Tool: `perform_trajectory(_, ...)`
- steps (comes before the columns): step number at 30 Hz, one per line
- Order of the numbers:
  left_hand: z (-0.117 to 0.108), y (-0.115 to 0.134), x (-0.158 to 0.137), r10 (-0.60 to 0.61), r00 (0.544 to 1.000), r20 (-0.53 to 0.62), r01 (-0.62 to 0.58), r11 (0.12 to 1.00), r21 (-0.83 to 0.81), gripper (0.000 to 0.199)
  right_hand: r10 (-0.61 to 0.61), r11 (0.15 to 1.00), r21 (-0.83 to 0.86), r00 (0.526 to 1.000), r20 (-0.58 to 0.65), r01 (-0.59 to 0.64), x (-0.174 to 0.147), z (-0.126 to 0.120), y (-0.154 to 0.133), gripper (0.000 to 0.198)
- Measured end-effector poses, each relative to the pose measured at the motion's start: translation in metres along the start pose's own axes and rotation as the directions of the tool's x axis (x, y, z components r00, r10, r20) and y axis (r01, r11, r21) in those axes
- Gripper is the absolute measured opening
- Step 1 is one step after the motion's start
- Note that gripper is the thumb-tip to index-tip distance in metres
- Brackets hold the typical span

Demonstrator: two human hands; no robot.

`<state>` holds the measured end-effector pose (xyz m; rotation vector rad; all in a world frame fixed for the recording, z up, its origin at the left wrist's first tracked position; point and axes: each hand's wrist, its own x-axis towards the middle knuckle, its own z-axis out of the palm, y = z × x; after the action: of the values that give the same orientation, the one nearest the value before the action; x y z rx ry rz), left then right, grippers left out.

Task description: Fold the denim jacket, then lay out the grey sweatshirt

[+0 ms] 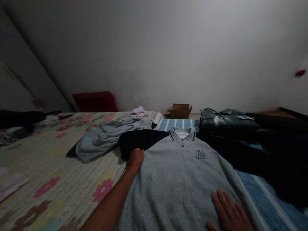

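A grey polo sweatshirt with black sleeves, a striped collar and a chest emblem lies front up before me, collar pointing away. My left hand is closed on the shirt near where the black left-hand sleeve meets the grey body. That sleeve looks folded back on itself, while the other black sleeve stretches out to the right. My right hand rests flat on the lower right of the shirt's front with its fingers extended, partly cut off by the bottom edge.
Left of the shirt, a crumpled grey garment lies on the floral bedspread. A folded dark denim jacket sits at the back right, beside dark clothes. Behind are a cardboard box, a red object and the wall.
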<state>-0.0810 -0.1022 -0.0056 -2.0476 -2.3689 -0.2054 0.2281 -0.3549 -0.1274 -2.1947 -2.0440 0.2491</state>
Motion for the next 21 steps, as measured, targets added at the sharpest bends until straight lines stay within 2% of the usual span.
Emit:
perform_trajectory(5, -0.009, 0.004, -0.009, 0.062, 0.996, 0.067, -0.064, 0.997, 0.031, 0.040, -0.014, 1.000, 0.026, 1.000, 0.006, 0.013, -0.001, -0.011, -0.006, 0.071)
perform_trajectory(11, -0.023, 0.007, -0.021, 0.062, 0.992, 0.107, -0.073, 0.993, 0.096, 0.038, 0.006, 0.999, 0.054, 0.999, 0.047, -0.008, -0.001, -0.019, -0.014, 0.073)
perform_trajectory(15, -0.021, 0.001, -0.020, 0.054, 0.990, 0.133, -0.063, 0.996, 0.062, 0.032, 0.019, 0.997, 0.067, 0.995, 0.093, -0.025, -0.001, -0.032, -0.018, 0.074)
perform_trajectory(18, -0.015, -0.008, -0.019, 0.081, 0.991, 0.110, -0.086, 0.995, 0.045, 0.027, 0.030, 0.997, 0.064, 0.987, 0.158, -0.041, -0.002, -0.043, -0.022, 0.075)
perform_trajectory(21, -0.012, -0.018, -0.020, 0.109, 0.990, 0.091, -0.108, 0.994, -0.019, 0.025, 0.021, 0.997, 0.065, 0.988, 0.151, -0.032, -0.004, -0.050, -0.025, 0.075)
